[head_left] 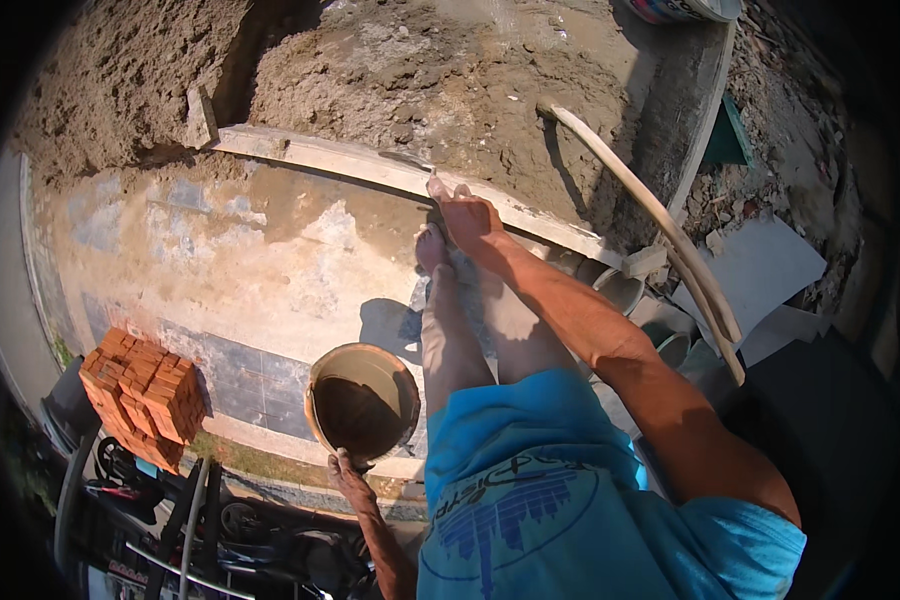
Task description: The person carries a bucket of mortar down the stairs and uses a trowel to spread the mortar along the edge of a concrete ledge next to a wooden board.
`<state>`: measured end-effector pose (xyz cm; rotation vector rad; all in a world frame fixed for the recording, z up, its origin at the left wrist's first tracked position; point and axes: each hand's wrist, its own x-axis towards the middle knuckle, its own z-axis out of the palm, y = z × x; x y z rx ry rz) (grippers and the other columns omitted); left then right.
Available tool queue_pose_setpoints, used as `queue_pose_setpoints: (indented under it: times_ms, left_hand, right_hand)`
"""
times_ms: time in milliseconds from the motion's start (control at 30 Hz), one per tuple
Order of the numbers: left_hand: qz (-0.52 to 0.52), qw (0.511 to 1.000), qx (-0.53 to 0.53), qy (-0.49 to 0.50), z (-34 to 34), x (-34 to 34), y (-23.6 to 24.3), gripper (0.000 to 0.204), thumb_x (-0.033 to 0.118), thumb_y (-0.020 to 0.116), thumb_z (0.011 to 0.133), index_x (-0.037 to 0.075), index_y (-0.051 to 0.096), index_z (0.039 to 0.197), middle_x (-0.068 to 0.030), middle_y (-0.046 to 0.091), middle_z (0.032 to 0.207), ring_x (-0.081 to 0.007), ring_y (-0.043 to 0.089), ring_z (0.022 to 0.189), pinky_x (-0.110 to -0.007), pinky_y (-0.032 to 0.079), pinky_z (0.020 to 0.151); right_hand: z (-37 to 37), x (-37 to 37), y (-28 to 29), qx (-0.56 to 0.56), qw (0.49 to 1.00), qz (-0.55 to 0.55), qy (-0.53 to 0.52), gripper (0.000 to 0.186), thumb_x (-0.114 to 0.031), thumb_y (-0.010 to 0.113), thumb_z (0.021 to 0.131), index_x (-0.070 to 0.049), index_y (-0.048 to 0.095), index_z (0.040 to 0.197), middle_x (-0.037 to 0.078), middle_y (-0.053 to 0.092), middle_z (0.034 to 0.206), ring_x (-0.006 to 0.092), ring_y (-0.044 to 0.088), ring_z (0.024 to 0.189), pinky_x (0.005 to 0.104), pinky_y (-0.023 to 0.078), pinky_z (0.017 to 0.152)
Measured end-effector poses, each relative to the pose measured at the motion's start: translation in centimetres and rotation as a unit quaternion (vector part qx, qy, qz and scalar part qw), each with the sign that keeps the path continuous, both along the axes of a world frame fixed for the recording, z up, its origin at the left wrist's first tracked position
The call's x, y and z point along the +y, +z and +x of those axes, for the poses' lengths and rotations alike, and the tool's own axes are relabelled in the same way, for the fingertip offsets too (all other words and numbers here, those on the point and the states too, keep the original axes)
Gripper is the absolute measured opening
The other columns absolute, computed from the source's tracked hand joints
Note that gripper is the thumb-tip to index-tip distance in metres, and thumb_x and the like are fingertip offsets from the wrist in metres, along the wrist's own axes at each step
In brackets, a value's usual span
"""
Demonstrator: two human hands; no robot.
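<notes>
Worksite, biggest first: paved ground (270, 235) under you, pale and patchy, with grey tiles showing toward the lower left. Beyond it, a brown sandy mix (360, 85) filled the top of the view, rough and lumpy. Motorbikes (260, 530) stood at lower left, partly in shade. A long wooden board (335, 166) ran along the near edge of the mix, slanting down to the right in front of your feet. Orange brick stack (145, 395) sat on your left, near the motorbikes. To your right, a curved wooden pole (625, 175) rose from the lower right, its upper end over the mix; a pale sheet (765, 265) lay just beyond it. Round bucket (370, 362) was at your left, mouth up toward you, inside partly shadowed. Your left hand (350, 482) gripped its near rim. Your right hand (468, 218) was closed round the handle of a trowel (407, 159), down by the board and just past your toes. Trowel blade pointed left along the board's far edge; couldn't tell if it touched wood or mix.
</notes>
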<state>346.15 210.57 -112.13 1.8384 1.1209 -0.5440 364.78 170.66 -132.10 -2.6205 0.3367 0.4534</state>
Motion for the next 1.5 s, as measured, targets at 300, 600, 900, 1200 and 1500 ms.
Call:
queue_pose_setpoints:
  times_ms: [300,600,900,1200,1500]
  left_hand:
    - [0.037,0.998,0.002,0.052,-2.5,-1.0,2.4,0.029,0.030,0.051,0.092,0.002,0.053,0.094,-0.0068,0.053,0.088,-0.0148,0.053,0.080,-0.029,0.048,0.071]
    - [0.082,0.994,-0.014,-0.069,-5.3,-1.3,1.2,0.029,0.027,0.050,0.091,0.002,0.048,0.077,-0.0038,0.042,0.074,-0.0139,0.040,0.069,-0.030,0.038,0.061]
    - [0.097,0.995,0.005,-0.020,-5.3,-3.4,1.5,0.030,0.029,0.050,0.091,0.001,0.051,0.082,-0.0050,0.049,0.079,-0.0134,0.045,0.071,-0.029,0.042,0.064]
    - [0.076,0.997,0.009,0.016,-3.7,-3.2,0.8,0.032,0.031,0.049,0.092,-0.001,0.053,0.090,-0.0067,0.052,0.083,-0.0149,0.050,0.074,-0.029,0.044,0.069]
    - [0.030,0.999,0.029,0.012,-1.2,-3.5,1.3,0.029,0.030,0.051,0.091,0.001,0.054,0.094,-0.0067,0.054,0.085,-0.0140,0.052,0.075,-0.029,0.046,0.071]
  right_hand:
    - [5.8,-2.0,2.3,0.119,0.990,0.035,0.070,0.045,-0.026,0.030,0.096,0.004,0.061,0.087,0.018,0.065,0.082,0.0356,0.062,0.074,0.0388,0.052,0.069]
    - [6.6,0.1,-2.9,-0.004,0.999,-0.016,0.035,0.038,-0.022,0.033,0.094,-0.001,0.062,0.082,0.017,0.063,0.073,0.0302,0.064,0.070,0.0383,0.052,0.061]
    - [3.1,-2.6,-2.0,0.204,0.959,0.137,-0.139,0.052,-0.037,0.026,0.095,-0.002,0.064,0.084,0.020,0.063,0.090,0.0365,0.058,0.091,0.0423,0.044,0.083]
    - [0.3,-6.3,1.5,0.196,0.978,0.018,0.065,0.028,-0.021,0.043,0.087,-0.002,0.060,0.098,0.021,0.063,0.085,0.0369,0.061,0.083,0.0455,0.047,0.074]
    - [-0.5,-8.7,-1.0,0.191,0.978,0.004,0.080,0.035,-0.016,0.046,0.085,-0.003,0.050,0.117,0.022,0.063,0.080,0.0364,0.063,0.078,0.0454,0.050,0.066]
